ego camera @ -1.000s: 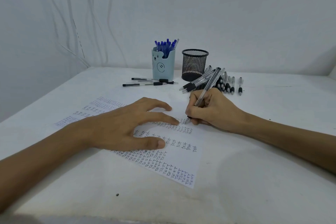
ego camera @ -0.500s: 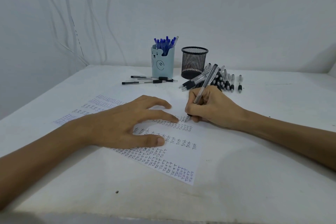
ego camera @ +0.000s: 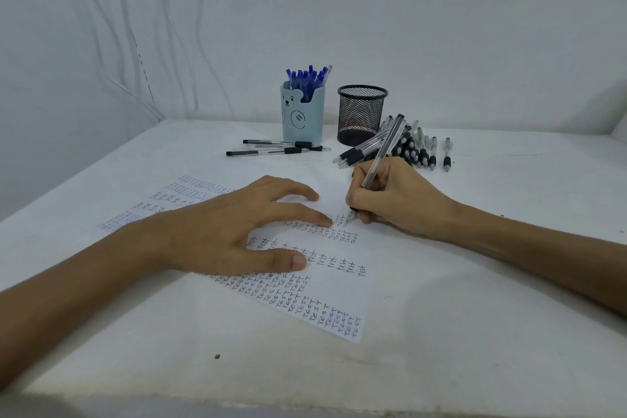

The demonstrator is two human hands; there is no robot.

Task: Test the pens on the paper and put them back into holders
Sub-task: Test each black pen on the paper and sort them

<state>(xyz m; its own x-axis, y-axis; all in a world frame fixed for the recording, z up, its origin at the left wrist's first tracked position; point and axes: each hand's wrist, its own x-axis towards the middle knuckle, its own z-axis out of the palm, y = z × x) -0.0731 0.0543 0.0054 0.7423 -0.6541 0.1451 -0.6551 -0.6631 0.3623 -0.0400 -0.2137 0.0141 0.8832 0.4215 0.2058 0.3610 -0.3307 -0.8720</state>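
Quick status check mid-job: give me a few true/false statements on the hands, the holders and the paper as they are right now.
1. The right hand grips a clear pen, tip down at the paper. True.
2. The left hand holds a pen. False: it rests on the paper with fingers spread and holds nothing.
3. The black mesh holder is packed with pens. False: no pen shows above its rim.
4. The blue bear holder holds blue-capped pens. True.
5. The paper is blank. False: rows of the word "TEST" cover it.
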